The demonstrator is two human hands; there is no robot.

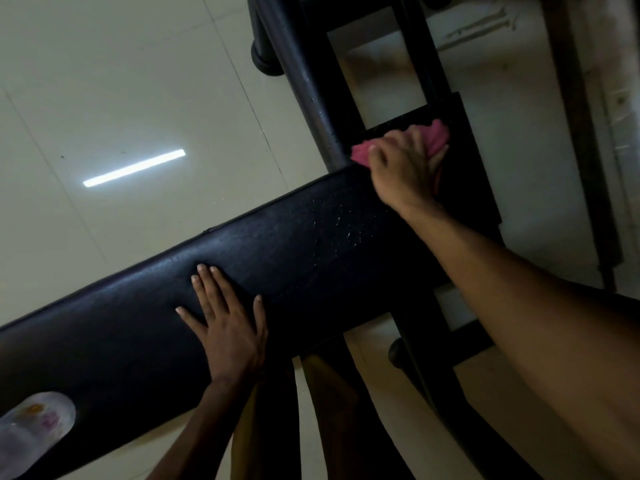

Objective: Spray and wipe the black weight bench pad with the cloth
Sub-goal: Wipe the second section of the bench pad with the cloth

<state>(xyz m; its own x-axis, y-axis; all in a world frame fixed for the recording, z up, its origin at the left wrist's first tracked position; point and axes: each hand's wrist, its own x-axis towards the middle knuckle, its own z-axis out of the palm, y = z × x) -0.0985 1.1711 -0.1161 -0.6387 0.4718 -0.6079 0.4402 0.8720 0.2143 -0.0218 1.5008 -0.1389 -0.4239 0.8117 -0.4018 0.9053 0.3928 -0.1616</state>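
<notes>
**At the pad's far end**

At the far end of the pad, my right hand has its grip closed on the cloth. Droplets sit just nearer me along the pad's length. My left hand rests flat mid-pad, holding nothing. A bottle lies at the near end.

Black weight bench pad: long, narrow, textured vinyl, runs diagonally from lower left to upper right, slight sheen. Small droplets scattered on surface near the upper-right end. Pink cloth: bunched up, pressed on the pad's far upper-right end, mostly covered by the hand on it, edges sticking out both sides. Spray bottle: clear plastic, faded label, lying on the pad at lower-left corner, blurred, probably on its side; nozzle out of view.
</notes>
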